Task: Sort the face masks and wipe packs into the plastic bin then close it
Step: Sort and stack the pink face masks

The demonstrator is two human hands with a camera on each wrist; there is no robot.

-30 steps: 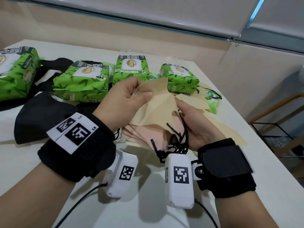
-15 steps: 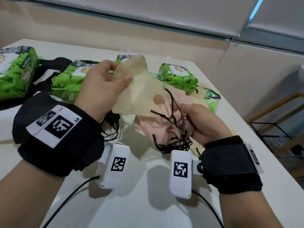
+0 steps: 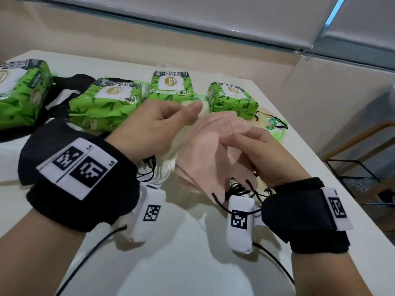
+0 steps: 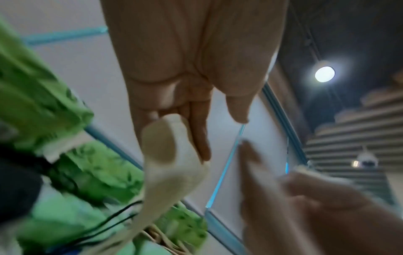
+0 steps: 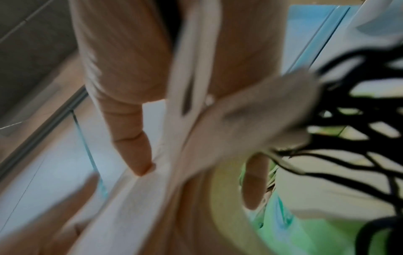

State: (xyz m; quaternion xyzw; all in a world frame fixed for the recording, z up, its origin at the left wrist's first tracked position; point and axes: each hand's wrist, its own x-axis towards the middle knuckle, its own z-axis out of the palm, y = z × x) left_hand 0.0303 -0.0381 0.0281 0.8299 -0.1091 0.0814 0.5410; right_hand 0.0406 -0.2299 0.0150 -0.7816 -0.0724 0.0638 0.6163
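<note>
Over the white table (image 3: 192, 263) my left hand (image 3: 192, 112) pinches a cream face mask (image 3: 173, 150), which looks blurred and bunched; in the left wrist view the cream mask (image 4: 165, 155) hangs from my fingers. My right hand (image 3: 241, 137) grips a stack of pink face masks (image 3: 213, 144) with black ear loops (image 3: 239, 186) dangling beneath. In the right wrist view my fingers (image 5: 133, 138) press into the pale mask stack (image 5: 174, 172). Several green wipe packs (image 3: 106, 103) lie in a row behind my hands. No plastic bin is in view.
Black masks (image 3: 42, 133) lie at the left, partly under my left wrist band. A green-printed mask packet (image 3: 275, 124) sits near the table's right edge. Beyond that edge stands a wood-and-metal frame (image 3: 352, 167). A wall runs close behind the table.
My left hand had lifted the cream mask up off the stack; now it has lowered and the mask is bunched beside the pink stack. My right hand keeps its hold.
</note>
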